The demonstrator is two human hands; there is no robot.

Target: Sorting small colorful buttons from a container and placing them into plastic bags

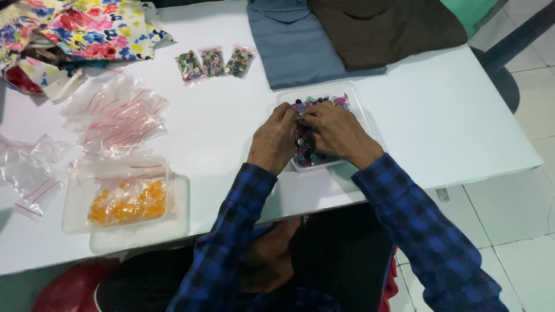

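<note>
**Three bags filled, a full tray to go**

We see three small filled bags [214,62] lying sealed on the white table [462,127]. Our left hand [274,138] and right hand [338,132] meet over the clear tray of mixed buttons [315,103], fingers pinched on something (too small to tell what). Empty zip bags [118,118] wait near a tub of orange beads [127,202].

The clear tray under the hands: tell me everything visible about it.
The clear tray is a shallow rectangular container, seemingly thin plastic, lying flat on the white table just in front of the folded blue cloth. It holds many small mixed-colour buttons. The left hand and right hand meet over it, covering its middle.
</note>
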